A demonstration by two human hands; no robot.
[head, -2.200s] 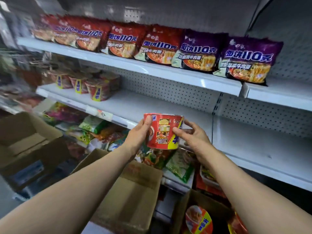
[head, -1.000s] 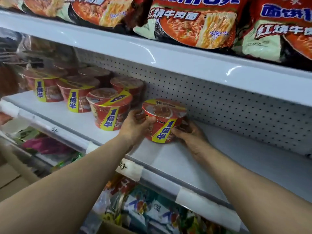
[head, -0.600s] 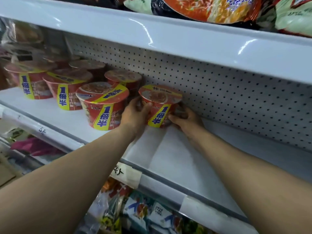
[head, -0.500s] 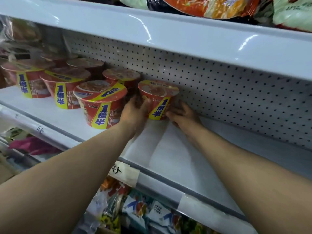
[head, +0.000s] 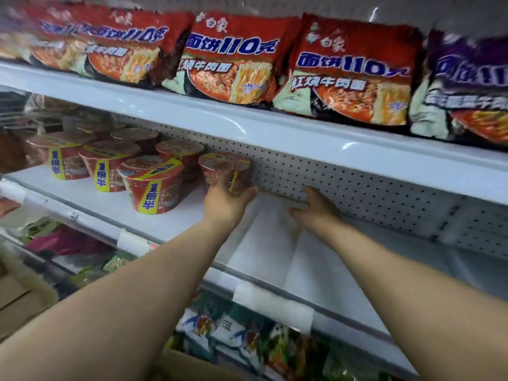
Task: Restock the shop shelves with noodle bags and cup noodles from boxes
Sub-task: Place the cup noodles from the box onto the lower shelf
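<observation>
My left hand [head: 224, 200] reaches deep into the middle shelf [head: 275, 257], fingers fairly straight and laid against the front of a red cup noodle [head: 224, 165], thumb spread out to the right. The hand touches the cup but does not wrap it. The cup stands upright at my fingertips, close to the dotted back panel [head: 357, 188]. My right hand [head: 316, 209] lies to the right of the cup, apart from it, loosely open and holding nothing, low on the shelf by the back panel. Left of my left hand stand more red cups with yellow bands [head: 152, 185]. Above both hands, noodle bags [head: 233, 64] line the upper shelf.
</observation>
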